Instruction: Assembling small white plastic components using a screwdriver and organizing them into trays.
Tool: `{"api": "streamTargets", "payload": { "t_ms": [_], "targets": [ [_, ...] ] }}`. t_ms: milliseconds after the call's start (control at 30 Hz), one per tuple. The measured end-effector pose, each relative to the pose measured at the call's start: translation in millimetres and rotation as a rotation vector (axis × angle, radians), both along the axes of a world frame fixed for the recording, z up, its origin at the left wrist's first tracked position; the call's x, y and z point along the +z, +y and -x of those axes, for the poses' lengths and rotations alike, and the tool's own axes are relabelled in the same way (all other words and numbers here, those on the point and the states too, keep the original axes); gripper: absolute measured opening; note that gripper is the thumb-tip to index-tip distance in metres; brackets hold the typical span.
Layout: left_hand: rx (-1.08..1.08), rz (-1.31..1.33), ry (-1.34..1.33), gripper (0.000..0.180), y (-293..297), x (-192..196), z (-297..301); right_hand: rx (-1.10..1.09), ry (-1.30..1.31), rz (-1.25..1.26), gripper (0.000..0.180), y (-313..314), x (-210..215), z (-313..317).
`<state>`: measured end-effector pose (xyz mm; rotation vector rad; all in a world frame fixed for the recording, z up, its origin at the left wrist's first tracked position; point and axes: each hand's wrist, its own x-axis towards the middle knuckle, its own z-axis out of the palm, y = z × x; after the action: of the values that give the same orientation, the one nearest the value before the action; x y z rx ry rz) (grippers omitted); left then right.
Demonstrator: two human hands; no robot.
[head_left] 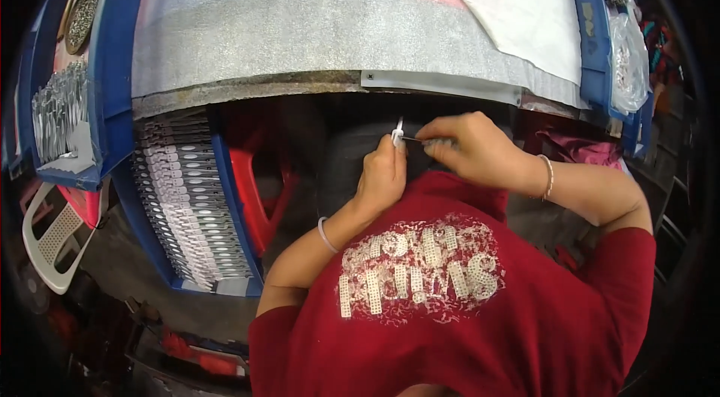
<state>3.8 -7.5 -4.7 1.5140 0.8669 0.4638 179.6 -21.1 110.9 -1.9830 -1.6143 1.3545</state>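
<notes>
Below the front edge of the table, close to my lap, my left hand [381,174] is closed around a small white plastic piece [397,135] with a narrow end pointing up. My right hand [471,148] is closed in a pinch on a thin, dark, needle-like metal piece [412,139]. Its tip reaches the white piece, but whether it goes inside I cannot tell. The fingertips of both hands are a short way apart. Most of the white piece is hidden in my left fist.
Foam sheeting [247,37] covers the table. A blue bin [251,251] at left holds rows of black-and-white parts. Another blue bin [112,74] holds metal strips and a round dish [84,16] of small pieces. At right, a plastic bag [628,67] lies in a blue tray [592,44].
</notes>
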Motion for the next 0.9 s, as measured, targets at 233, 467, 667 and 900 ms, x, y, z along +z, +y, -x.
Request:
{"api": "streamTargets", "payload": {
  "t_ms": [233,467,667,900],
  "targets": [
    [-0.030,0.077,-0.001,0.013,2.0,2.3,1.3,1.026,-0.516,-0.352,0.048,20.4,13.9,4.7],
    [0.021,0.028,0.043,0.015,3.4,-1.5,2.6,0.657,-0.353,0.065,0.039,30.2,9.0,9.8],
    [0.022,-0.051,0.102,0.017,1.6,1.6,1.3,0.054,-0.009,0.130,0.030,3.6,-18.3,2.8],
    [0.032,0.022,-0.056,0.019,-2.0,4.0,1.1,0.138,-0.101,-0.045,0.032,-9.1,13.1,3.9]
  ]
}}
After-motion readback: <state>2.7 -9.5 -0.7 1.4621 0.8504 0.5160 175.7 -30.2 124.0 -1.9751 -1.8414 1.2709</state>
